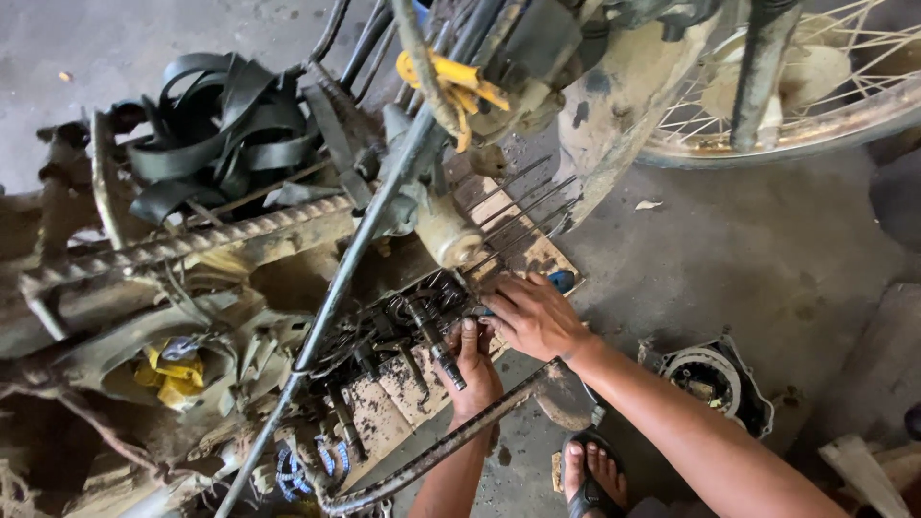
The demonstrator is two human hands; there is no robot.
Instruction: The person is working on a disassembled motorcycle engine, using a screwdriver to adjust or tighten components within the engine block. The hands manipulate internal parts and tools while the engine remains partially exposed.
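Observation:
An opened, greasy motorcycle engine case (403, 331) with bare gears and shafts lies under the bike's frame. My left hand (472, 369) reaches up from below, its fingers resting against a dark gear shaft (436, 345) at the case's edge. My right hand (532, 315) lies palm down on the case's right side, fingers spread over the gears, next to a small blue object (562, 280). Whether either hand grips a part is hidden by the fingers. A rusty bent kick lever (451, 443) crosses in front of my left forearm.
A spoked wheel (815, 105) stands at the top right. Black rubber straps (221, 125) are bundled at the upper left, above a drive chain (192, 242). A removed engine cover (715, 379) lies on the concrete floor at right. My sandalled foot (593, 475) is at the bottom.

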